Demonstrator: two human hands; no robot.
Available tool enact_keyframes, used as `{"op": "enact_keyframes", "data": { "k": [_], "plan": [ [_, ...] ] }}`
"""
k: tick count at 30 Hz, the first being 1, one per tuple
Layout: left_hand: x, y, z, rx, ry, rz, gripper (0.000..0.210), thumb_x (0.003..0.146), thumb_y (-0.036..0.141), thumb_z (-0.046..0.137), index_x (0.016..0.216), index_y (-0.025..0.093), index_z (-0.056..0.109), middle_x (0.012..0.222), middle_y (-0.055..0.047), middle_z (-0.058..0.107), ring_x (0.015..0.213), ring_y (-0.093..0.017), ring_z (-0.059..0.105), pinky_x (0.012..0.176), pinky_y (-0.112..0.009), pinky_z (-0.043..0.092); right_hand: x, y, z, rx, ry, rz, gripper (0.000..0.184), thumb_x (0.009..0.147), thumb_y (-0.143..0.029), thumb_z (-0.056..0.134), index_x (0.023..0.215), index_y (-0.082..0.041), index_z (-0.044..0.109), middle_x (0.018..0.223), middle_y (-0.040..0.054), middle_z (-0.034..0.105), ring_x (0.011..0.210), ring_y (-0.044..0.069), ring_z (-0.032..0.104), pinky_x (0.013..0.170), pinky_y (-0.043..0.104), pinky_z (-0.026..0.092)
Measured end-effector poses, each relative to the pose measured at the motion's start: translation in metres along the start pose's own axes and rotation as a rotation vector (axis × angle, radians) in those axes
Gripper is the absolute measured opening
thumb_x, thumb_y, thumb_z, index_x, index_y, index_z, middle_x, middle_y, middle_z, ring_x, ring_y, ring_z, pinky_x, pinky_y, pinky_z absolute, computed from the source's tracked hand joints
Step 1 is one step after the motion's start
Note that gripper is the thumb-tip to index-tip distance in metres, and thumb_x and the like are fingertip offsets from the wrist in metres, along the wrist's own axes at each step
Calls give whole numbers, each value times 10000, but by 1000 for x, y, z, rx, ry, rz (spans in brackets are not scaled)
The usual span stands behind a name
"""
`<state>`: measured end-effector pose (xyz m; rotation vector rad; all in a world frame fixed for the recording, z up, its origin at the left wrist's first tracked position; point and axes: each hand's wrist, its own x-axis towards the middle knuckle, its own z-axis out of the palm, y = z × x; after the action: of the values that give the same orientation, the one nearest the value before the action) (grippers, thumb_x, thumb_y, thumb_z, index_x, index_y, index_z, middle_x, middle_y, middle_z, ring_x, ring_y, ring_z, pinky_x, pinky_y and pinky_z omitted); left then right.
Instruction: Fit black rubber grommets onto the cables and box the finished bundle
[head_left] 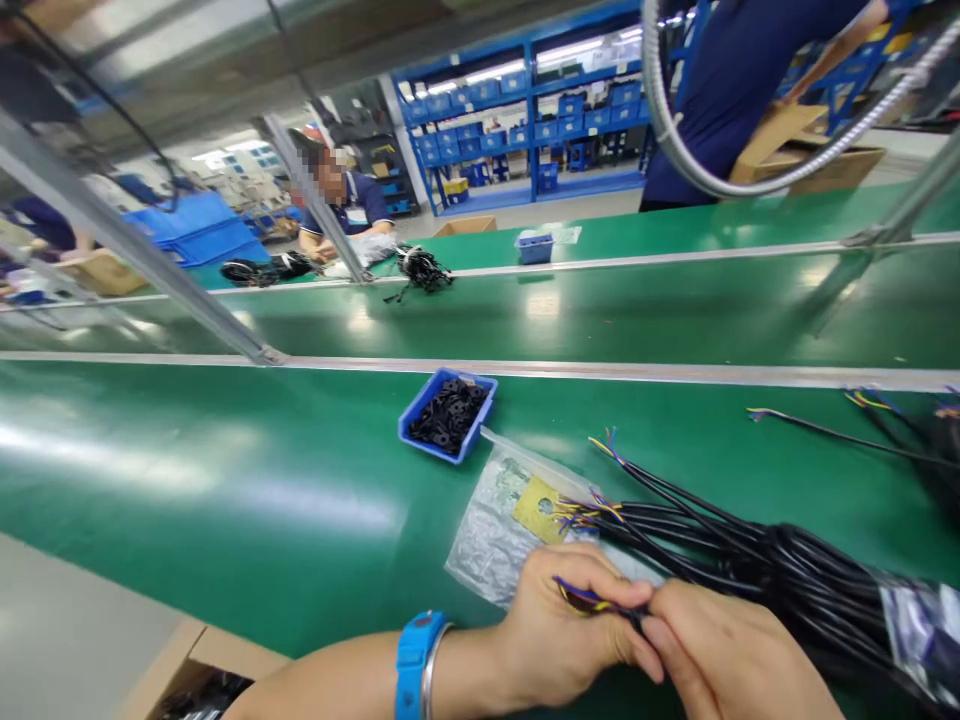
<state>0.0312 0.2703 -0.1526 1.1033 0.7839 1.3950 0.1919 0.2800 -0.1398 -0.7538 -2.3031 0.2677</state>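
My left hand (pixel 559 625) is closed around the stripped end of a black cable, whose blue and yellow wires (pixel 581 597) poke out between thumb and fingers. Against it presses my right hand (pixel 739 650), pinched on the same cable's black part; its fingertips meet the left ones, so the exact grip is partly hidden. Just beyond lies a bundle of black cables (pixel 780 555) with colored wire ends. Those ends rest on a clear plastic bag (pixel 480 545) and beside a yellow card with a round hole (pixel 538 508).
A blue bin (pixel 405 432) of small black parts stands on the green bench (pixel 225 480). More cables (pixel 862 445) lie at the right. A metal rail and slanted posts (pixel 187 290) cross ahead. Two people work beyond, near a small blue bin (pixel 535 250). A cardboard box (pixel 225 650) sits lower left.
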Motion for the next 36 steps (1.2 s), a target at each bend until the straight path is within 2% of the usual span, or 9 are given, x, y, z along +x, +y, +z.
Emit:
{"op": "enact_keyframes", "data": {
  "k": [4,8,15,19,28,31,33,34,36],
  "plan": [
    [8,3,-3,-117,54,-280,252,471,93,867,676,196,765,591,-1,669,493,-81,592,498,-173,490,6,-2,-3,64,-81,127,232,962,-176,351,754,-206,447,645,-14,506,566,109,503,523,218,389],
    [13,0,-7,-308,69,-460,241,508,209,878,706,163,749,518,-8,659,402,-96,590,423,-181,488,2,3,-1,-44,-45,142,124,944,-179,404,875,-179,508,744,27,537,677,151,513,604,262,400],
    [12,-5,-4,-160,33,-273,344,428,-7,844,686,205,763,636,23,662,561,-68,611,530,-140,492,0,1,-4,100,-147,182,211,939,-131,363,745,-195,412,648,-26,440,571,107,417,550,240,316],
    [11,-6,-6,-38,-15,-191,364,462,-7,833,718,244,772,629,30,667,594,-54,589,583,-130,462,3,3,-8,186,-228,228,237,963,-171,334,733,-202,385,626,-46,405,551,96,389,545,234,293],
    [12,-6,-8,120,-5,-62,326,480,75,861,739,247,763,629,24,642,592,-88,570,581,-188,449,17,3,-27,319,-452,411,324,993,-270,317,721,-202,479,675,-34,524,624,100,485,611,226,361],
    [5,-1,-13,207,-139,-17,253,565,148,828,799,203,748,694,-8,637,608,-111,579,596,-226,466,20,8,-33,147,-383,356,298,989,-258,322,835,-208,572,808,2,618,742,119,568,699,233,422],
    [-1,2,-16,333,-302,2,221,621,210,790,835,174,744,771,-57,659,684,-152,612,654,-268,489,22,13,-32,-160,-266,305,196,945,-255,420,1003,-197,598,1005,67,640,943,195,584,815,311,437],
    [-4,4,-18,395,-387,6,228,643,239,768,857,166,744,813,-81,674,729,-176,628,686,-287,498,23,16,-29,-345,-240,293,226,894,-269,516,1092,-184,583,1115,111,615,1044,258,557,853,371,430],
    [-8,4,-20,481,-534,7,300,659,293,741,931,168,740,923,-119,699,815,-218,651,747,-322,513,25,22,-24,-647,-312,309,503,758,-290,685,1215,-150,527,1204,185,567,1090,352,533,838,442,426]
  ]
}}
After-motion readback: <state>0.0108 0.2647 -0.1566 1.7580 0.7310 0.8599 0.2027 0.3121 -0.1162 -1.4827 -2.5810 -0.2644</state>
